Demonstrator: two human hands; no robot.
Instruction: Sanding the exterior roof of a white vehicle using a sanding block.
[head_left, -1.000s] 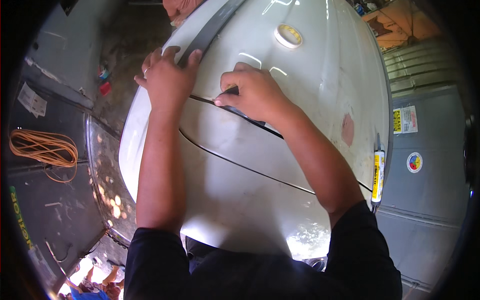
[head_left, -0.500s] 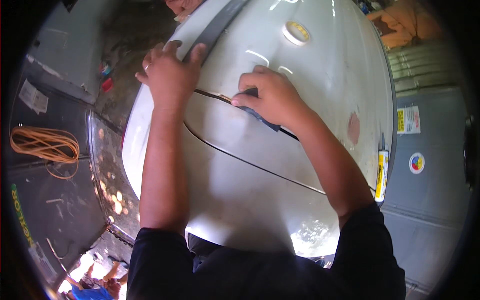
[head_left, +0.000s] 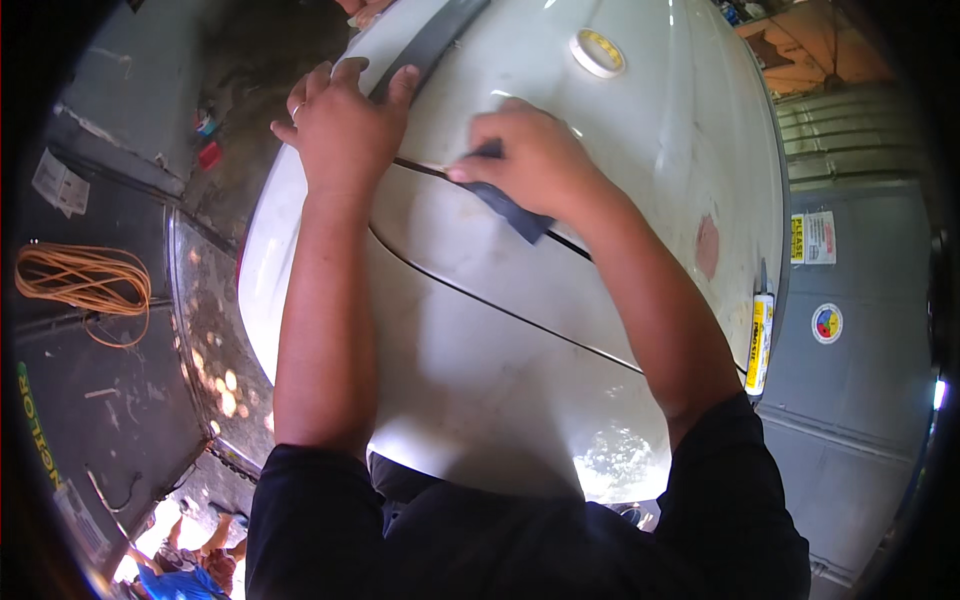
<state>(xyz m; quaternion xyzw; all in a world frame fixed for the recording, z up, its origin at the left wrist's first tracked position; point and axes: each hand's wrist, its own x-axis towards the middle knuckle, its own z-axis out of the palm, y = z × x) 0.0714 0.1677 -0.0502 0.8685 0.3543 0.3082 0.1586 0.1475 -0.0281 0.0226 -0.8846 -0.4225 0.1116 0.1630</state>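
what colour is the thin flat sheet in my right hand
The thin flat sheet is dark grey, clearest in the head view.

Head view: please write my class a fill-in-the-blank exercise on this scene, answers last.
The thin dark grey sheet is held in the person's ____ hand.
In the picture, the looped orange cable lies to the ____ of the glossy white curved panel.
Between the round white roll of tape and the slim yellow-and-white cartridge, the one nearer the picture's top is the ____.
Missing words: right; left; roll of tape.
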